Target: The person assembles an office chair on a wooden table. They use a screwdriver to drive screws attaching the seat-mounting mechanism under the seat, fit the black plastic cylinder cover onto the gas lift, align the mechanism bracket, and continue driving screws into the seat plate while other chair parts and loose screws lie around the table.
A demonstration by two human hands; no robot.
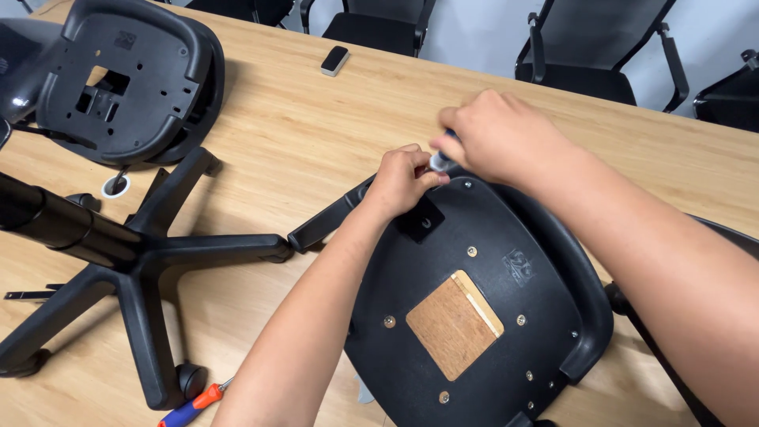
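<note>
A: Black plastic under both hands. Left hand [403, 180] rests closed on the far edge of the upturned chair seat [506, 316], fingertips pinching something small; what it is cannot be told. Right hand [494, 134] is fisted around a tool handle [441, 162], tip down just beside the left fingers.

B: Seat condition?

A: Underside up, near table edge. Square wood panel [455, 324] exposed at centre, silver bolts [472, 251] spaced around it, small black plate [423, 221] touching the left hand.

B: Containers?

A: A white ring [115, 187] set in the table; contents unclear.

B: Surroundings?

A: Wooden table [316, 134]. Five-legged chair base [126, 261] lies left, a second seat shell [126, 79] beyond it. Orange-and-blue screwdriver [194, 406] at near edge. Open tabletop between the base and the seat.
</note>
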